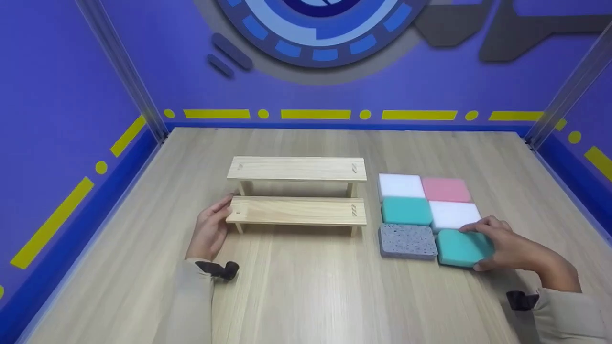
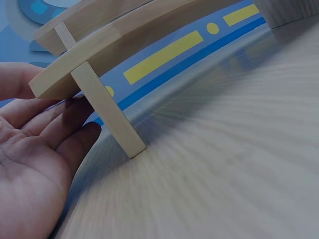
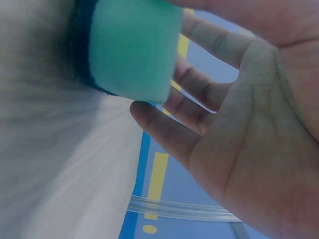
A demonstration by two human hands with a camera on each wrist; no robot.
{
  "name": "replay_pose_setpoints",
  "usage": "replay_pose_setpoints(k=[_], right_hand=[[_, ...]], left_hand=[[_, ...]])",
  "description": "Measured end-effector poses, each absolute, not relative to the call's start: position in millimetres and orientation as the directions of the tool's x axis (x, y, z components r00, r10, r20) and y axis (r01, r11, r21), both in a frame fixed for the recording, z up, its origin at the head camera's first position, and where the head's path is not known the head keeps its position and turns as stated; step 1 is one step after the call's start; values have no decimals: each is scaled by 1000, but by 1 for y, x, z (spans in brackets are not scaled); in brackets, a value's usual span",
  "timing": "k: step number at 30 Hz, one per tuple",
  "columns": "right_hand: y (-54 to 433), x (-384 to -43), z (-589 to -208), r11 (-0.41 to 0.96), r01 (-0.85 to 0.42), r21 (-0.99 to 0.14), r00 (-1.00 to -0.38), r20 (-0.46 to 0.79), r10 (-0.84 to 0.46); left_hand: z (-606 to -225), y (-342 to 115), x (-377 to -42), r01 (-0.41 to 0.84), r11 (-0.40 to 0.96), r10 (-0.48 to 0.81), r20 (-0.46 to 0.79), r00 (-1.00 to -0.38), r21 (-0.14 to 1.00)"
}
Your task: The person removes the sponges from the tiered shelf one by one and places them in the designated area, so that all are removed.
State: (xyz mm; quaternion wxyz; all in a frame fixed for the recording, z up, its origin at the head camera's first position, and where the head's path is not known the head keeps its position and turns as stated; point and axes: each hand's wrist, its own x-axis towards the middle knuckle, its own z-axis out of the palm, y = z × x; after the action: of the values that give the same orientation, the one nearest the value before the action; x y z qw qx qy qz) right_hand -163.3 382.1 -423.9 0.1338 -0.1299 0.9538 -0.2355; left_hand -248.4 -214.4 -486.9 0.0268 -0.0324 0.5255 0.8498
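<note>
A two-step wooden rack (image 1: 296,211) stands left of centre on the table. My left hand (image 1: 209,228) is at the left end of its lower board (image 2: 94,59), fingers under the board's end and thumb beside it. One short leg (image 2: 110,112) of the rack rests on the tabletop beside those fingers. On the right, my right hand (image 1: 511,246) grips a teal sponge (image 1: 461,247) between thumb and fingers at its front and back edges. A dark layer runs along the sponge's underside in the right wrist view, where the hand (image 3: 249,109) curves around the teal block (image 3: 137,47).
Against the held sponge lie a grey speckled sponge (image 1: 408,241) and a white one (image 1: 454,215). Behind them sit another teal sponge (image 1: 406,210), another white one (image 1: 400,186) and a pink one (image 1: 447,189). Blue panels (image 1: 306,95) wall the table (image 1: 296,296) at back and sides.
</note>
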Motion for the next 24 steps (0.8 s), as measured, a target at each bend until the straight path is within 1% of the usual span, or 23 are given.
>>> replay_pose_setpoints(k=[5,14,24], right_hand=[[381,-162,-426,858,-156,-490,-938,-199,-284],[379,-162,-426,862,-159,-482,-938,-198,-284],[376,-163,-426,862,-168,-479,-938,-192,-289]], left_hand=[[-486,-213,-250,-76,-451,2,-84,-996,889],[-486,-213,-250,-87,-452,22,-86,-996,888],[-488,-214,-248,-69,-460,-8,-82,-997,885]])
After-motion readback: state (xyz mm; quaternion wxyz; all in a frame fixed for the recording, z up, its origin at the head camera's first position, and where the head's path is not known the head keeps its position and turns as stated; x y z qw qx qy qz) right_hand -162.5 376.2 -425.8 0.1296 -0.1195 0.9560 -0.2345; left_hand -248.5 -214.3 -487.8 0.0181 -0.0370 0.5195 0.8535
